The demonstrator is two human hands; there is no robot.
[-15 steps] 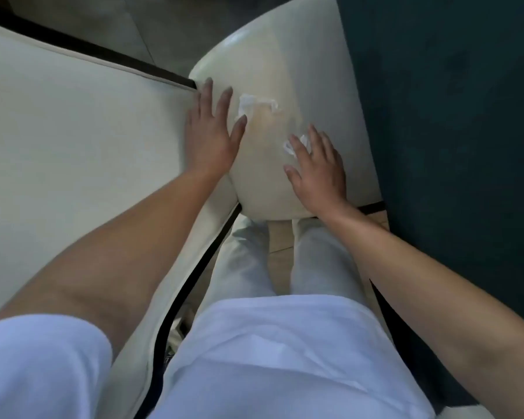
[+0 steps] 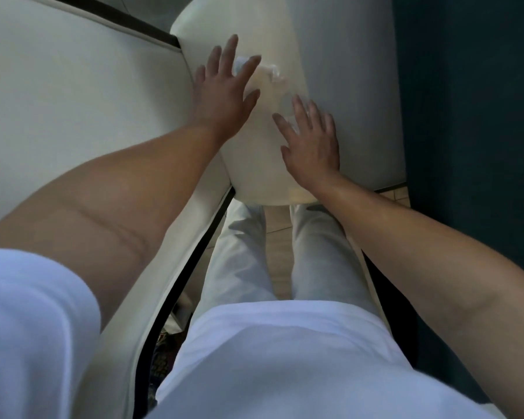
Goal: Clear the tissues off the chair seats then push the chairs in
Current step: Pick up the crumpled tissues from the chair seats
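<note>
Tissues lie on a cream chair seat [image 2: 254, 164] that fills the upper centre of the head view, with a person standing over its near edge. At 9 o'clock from the seat a broad pale table top [image 2: 73, 95] with a dark trim runs down the left side, touching the seat's left edge. At 3 o'clock a dark teal wall or panel [image 2: 472, 116] stands beyond a grey upright surface [image 2: 354, 86]. At 6 o'clock the person's white shirt [image 2: 285, 358] and pale trousers [image 2: 245, 255] fill the lower view, tan floor tiles [image 2: 277, 225] showing between the legs. The left hand [image 2: 224, 95] reaches over the seat's left part, fingers spread and straight, gripping nothing; its fingertips overlap the farther crumpled tissue [image 2: 271, 71], which sits toward 12 o'clock on the seat. The right hand [image 2: 312, 146] hovers flat at 4 o'clock from the left one, fingers also splayed wide; a second small tissue [image 2: 292, 119] shows blurred between its thumb and forefinger, and whether it is touched cannot be told.
</note>
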